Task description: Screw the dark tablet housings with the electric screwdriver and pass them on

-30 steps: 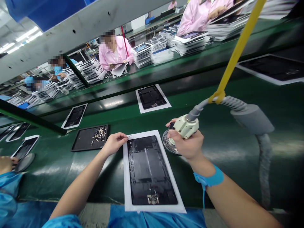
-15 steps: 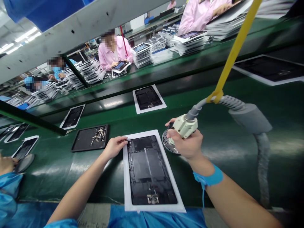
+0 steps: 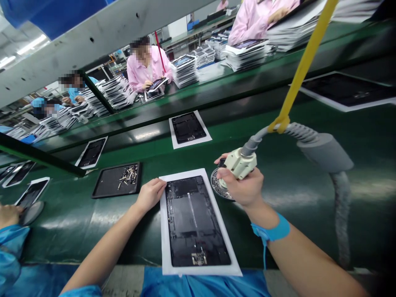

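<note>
An opened tablet housing (image 3: pixel 198 214), black with a flat battery area and bare circuitry at its near end, lies on a white sheet (image 3: pixel 166 247) in front of me. At its far left corner, my left hand (image 3: pixel 151 194) has its fingers pressed together against the edge; whatever is between them is hidden. My right hand (image 3: pixel 247 187) is wrapped around a pale cream corded tool (image 3: pixel 239 163), just right of the sheet. Below this tool sits a round perforated grey disc (image 3: pixel 218 185). A blue band (image 3: pixel 272 229) circles my right wrist.
A black tray (image 3: pixel 107 183) with small metal-and-black parts lies left. More tablet housings (image 3: pixel 188 127) rest on sheets along the green belt (image 3: pixel 148 159). A yellow strap (image 3: pixel 305 70) suspends the grey cable (image 3: pixel 324 152). Co-workers (image 3: pixel 147 68) sit opposite; another's hand (image 3: pixel 9 215) is at far left.
The housings on the far belt have shifted slightly left. My left hand has edged right, its fingers more curled at the corner. My right hand and the tool stay nearly still.
</note>
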